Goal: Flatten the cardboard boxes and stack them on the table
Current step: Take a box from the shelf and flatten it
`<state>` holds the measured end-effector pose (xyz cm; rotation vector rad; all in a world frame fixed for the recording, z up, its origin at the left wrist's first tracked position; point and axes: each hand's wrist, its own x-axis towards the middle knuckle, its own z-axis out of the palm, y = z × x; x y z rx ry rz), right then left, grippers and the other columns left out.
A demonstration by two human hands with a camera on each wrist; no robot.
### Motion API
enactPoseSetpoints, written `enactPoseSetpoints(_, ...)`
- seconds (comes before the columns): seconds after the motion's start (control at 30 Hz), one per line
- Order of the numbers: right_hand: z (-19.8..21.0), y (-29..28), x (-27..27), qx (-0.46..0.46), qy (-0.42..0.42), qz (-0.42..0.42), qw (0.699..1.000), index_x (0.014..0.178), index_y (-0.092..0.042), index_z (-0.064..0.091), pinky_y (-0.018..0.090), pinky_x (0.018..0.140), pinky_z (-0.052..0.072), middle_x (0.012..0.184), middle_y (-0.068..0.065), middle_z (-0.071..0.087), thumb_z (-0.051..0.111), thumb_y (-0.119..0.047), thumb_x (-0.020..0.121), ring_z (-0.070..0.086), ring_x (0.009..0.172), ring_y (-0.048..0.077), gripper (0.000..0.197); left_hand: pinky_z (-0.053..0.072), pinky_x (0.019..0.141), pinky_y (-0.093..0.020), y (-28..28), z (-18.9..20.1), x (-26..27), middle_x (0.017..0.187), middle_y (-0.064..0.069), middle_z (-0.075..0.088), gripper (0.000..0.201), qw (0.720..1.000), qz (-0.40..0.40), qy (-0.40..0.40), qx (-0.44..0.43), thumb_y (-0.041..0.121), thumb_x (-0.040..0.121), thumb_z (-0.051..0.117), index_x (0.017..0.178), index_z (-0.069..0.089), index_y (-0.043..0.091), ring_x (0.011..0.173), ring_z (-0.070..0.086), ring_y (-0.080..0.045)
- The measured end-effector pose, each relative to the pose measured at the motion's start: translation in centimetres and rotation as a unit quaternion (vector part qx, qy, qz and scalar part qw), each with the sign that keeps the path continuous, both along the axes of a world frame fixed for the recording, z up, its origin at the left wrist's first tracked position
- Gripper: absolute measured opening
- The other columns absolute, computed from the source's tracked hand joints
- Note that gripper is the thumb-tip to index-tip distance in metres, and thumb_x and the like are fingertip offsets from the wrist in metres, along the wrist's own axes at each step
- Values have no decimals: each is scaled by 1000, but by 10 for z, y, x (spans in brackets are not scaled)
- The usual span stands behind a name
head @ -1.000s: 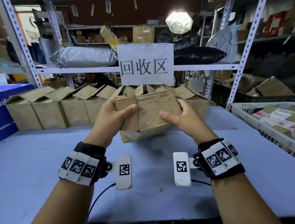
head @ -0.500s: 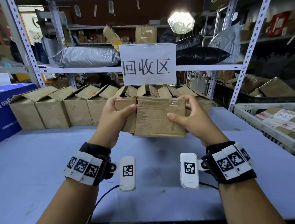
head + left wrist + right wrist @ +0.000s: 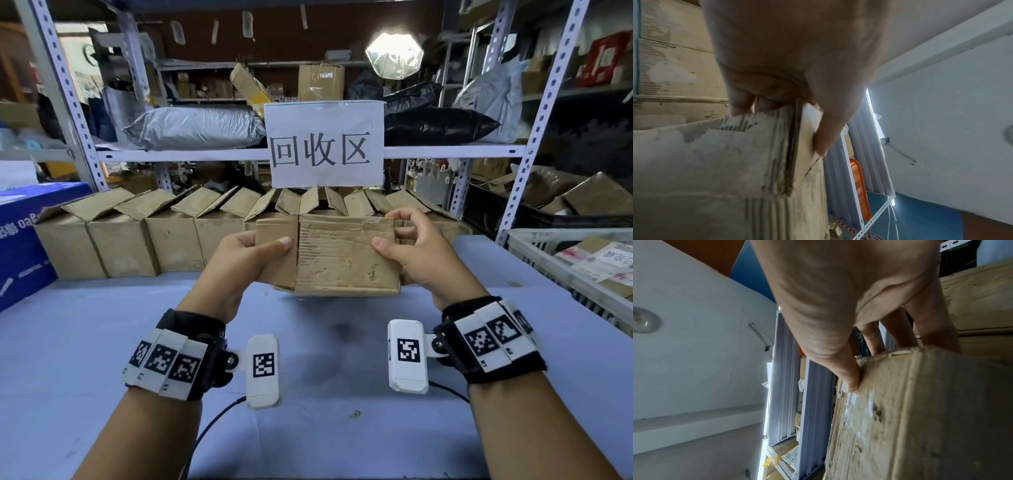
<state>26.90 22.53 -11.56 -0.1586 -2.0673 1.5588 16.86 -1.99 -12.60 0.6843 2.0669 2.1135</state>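
I hold a worn brown cardboard box above the blue table, its broad face towards me. My left hand grips its left side flap, thumb on the front; in the left wrist view the fingers curl over the cardboard's edge. My right hand grips the right end, thumb on the front and fingers round the top corner; the right wrist view shows the thumb pressed on the taped cardboard. A row of several open cardboard boxes stands along the table's far edge.
A white sign hangs from the metal shelf behind the row. A blue carton sits at the far left. A white crate holding flat cardboard and parcels stands at the right. Stuffed bags lie on the shelf above.
The box has turned from tilted to level and squared up, with its top edge now horizontal. My right hand has shifted up to the box's top right corner.
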Motion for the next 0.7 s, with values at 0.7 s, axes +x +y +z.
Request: enactPoseSetpoints(0.7,-7,-22,-9,202,-68,-129,969,130,-25,45,41,95,51,120,-3,66,78,-64,70,62,110,23,79,60,65,-27,20,-5,9,99,-5,80,24,998,-25,-43,28,9,82,82,104,76,11,89,78,-20)
